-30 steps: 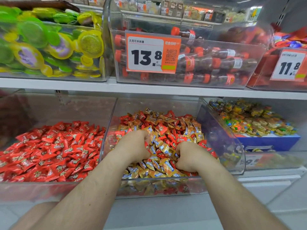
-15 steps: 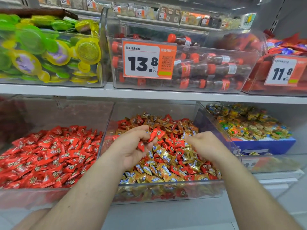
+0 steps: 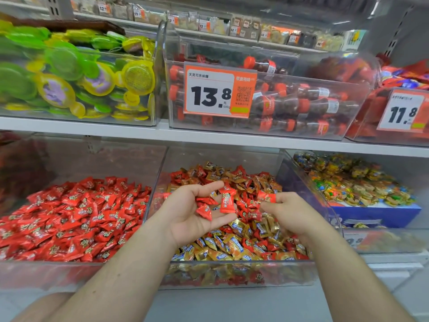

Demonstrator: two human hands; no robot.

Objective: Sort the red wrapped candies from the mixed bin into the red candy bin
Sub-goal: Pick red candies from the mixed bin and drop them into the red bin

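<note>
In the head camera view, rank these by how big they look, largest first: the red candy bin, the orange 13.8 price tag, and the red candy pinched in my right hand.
1. red candy bin, by far the largest.
2. 13.8 price tag.
3. red candy pinched in the right hand, smallest even though it sits nearer the camera than the tag.

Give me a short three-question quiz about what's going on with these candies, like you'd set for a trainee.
1. True or false: the left hand lies palm up with red candies on it.
2. What does the right hand pinch? A) a gold candy B) a red candy C) a price tag
3. On which side of the mixed bin does the red candy bin sit?

Key: 1 true. 2 B. 3 its left.
</note>
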